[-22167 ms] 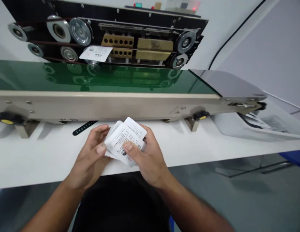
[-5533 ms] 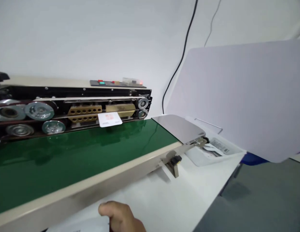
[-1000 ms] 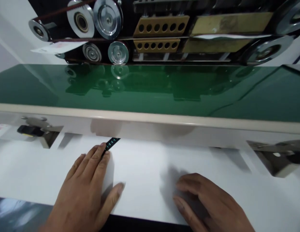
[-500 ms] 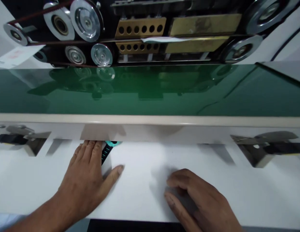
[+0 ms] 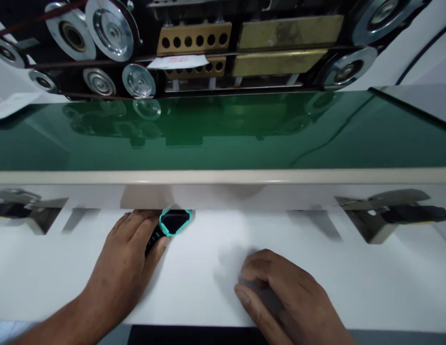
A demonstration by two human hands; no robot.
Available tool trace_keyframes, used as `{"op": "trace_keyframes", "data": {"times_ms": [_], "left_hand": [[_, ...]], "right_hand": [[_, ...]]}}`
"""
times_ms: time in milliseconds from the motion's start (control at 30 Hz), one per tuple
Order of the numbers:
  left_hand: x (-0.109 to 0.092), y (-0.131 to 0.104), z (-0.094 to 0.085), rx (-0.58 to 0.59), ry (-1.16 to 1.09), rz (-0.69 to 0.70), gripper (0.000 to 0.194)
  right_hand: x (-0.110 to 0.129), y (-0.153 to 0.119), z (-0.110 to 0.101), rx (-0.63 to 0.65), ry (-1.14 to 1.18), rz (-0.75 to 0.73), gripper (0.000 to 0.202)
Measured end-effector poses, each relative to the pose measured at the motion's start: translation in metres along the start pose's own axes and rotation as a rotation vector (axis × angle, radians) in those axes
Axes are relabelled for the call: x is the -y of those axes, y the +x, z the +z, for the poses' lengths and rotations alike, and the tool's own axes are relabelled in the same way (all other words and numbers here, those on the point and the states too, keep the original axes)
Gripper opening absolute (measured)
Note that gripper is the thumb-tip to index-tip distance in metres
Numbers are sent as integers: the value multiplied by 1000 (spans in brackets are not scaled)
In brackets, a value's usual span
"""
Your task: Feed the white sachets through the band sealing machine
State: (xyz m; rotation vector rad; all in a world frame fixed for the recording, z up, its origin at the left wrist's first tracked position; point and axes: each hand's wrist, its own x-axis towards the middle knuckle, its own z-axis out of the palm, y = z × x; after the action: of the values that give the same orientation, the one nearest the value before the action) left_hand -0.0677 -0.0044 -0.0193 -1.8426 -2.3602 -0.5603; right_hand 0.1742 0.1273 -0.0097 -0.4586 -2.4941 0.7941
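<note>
A watch (image 5: 175, 222) with a black face, a turquoise rim and a black strap lies on the white tabletop, close to the edge of the green belt's frame. My left hand (image 5: 127, 254) is closed on its strap, thumb on the near side and fingers on the far side. Part of the strap is hidden under the fingers. My right hand (image 5: 283, 292) hovers low at the right with curled fingers; a gap shows between thumb and forefinger, and nothing is in it.
A green conveyor belt (image 5: 223, 143) with a cream edge rail (image 5: 223, 176) runs across, behind the white tabletop (image 5: 204, 287). Above it are pulleys (image 5: 109, 29) and brass blocks (image 5: 291, 32). A paper slip (image 5: 177, 62) sits between the machine's belts. Metal brackets (image 5: 373, 218) stand on both sides.
My left thumb has closed in against the watch strap, and more of the watch face now shows from under the frame. The paper slip has moved left in the machine; my right hand stays curled.
</note>
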Motion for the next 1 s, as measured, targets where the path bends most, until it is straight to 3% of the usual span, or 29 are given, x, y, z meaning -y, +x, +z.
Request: {"op": "trace_keyframes", "data": {"times_ms": [67,167,267,467,767,1000], "left_hand": [[-4,-3,-3,15,18,39,32],[-14,-2,-6,80,83,-8,51],[-24,5,-4,54,134,-15,62],[-30,20,3,-69,190,35,39],[-30,17,-5,-66,21,114,39],[-27,19,-5,-79,65,172,35]], "right_hand": [[1,0,0,2,13,0,4],[1,0,0,2,28,-1,4],[1,0,0,6,36,-3,7],[1,-2,-1,33,58,4,6],[2,0,-3,9,51,1,8],[1,3,-2,-3,10,-10,11]]}}
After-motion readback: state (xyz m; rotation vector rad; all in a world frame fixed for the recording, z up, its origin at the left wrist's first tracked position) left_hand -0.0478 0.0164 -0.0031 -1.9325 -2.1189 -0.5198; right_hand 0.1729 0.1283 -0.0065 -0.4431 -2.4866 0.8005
